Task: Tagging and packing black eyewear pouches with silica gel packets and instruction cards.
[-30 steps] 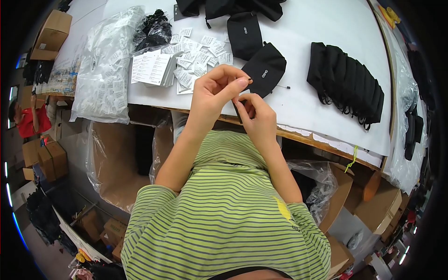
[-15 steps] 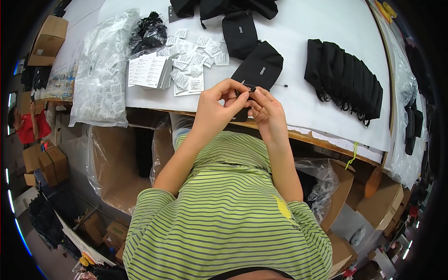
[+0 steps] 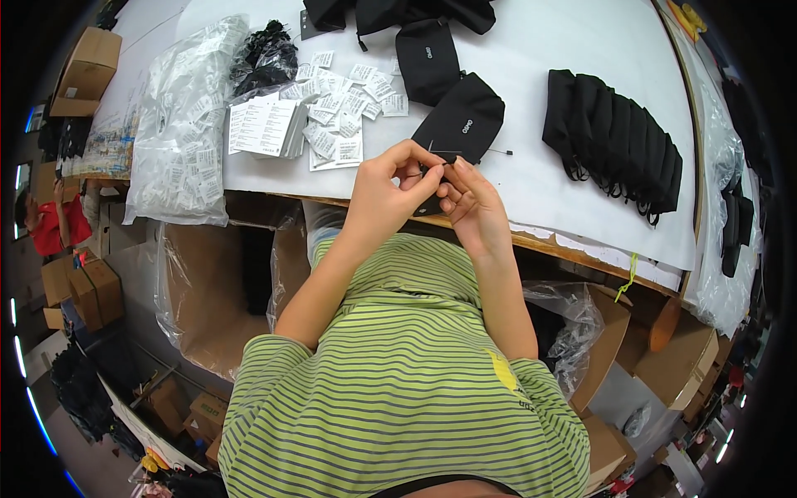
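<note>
Just above the table's front edge, my left hand (image 3: 388,184) and my right hand (image 3: 479,203) meet, their fingertips pinched together on a thin black cord (image 3: 449,158). Its finer details are too small to make out, and my fingers cover part of it. A black piece (image 3: 428,205) shows below and between the hands; whether it hangs from the cord I cannot tell. Right behind my fingertips lies a flat black drawstring pouch (image 3: 475,112) with pale lettering, a cord end sticking out to its right. A second black pouch (image 3: 425,62) lies farther back, partly against it.
Left of my hands are a stack of printed white cards (image 3: 264,126), scattered small white packets (image 3: 336,104), a bundle of black cords (image 3: 267,58) and a large clear bag (image 3: 178,133) of packets. A row of black pouches (image 3: 610,137) lies right. Cardboard boxes (image 3: 207,282) stand below the table.
My right hand's fingers have shifted slightly on the cord, and its palm has turned a little more open. My left hand stays nearly in place.
</note>
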A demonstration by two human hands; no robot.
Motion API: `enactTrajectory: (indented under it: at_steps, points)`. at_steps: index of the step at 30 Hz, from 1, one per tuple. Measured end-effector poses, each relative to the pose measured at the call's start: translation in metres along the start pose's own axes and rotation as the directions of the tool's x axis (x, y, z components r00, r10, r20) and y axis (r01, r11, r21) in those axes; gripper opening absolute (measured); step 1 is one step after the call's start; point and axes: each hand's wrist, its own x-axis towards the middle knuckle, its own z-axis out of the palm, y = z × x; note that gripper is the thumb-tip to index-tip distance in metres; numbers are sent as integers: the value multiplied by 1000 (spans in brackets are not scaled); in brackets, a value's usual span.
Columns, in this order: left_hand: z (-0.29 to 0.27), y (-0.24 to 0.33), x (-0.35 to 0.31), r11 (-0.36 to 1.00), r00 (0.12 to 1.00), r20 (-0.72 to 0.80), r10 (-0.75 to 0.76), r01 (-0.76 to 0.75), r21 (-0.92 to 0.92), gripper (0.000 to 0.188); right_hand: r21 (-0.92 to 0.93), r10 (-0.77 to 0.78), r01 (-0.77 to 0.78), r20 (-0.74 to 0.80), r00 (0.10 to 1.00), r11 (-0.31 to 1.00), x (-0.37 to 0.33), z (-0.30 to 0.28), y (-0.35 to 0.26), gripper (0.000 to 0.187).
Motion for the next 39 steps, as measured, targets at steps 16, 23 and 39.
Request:
enactTrajectory:
  at_steps: [16,23,39]
  points:
    - [-3,2,-4,999,999,54,0,-2,32,7,-621,-311,279,59,949,732,-9,14,-10,16]
    - [-1,-1,-4,1000,997,76,8,-8,3,7,-665,-298,281,92,950,692,-11,12,-14,14]
    - [42,-7,-32,784,742,574,347,-565,256,10,-973,-454,228,192,870,26,17,-6,-39,23]
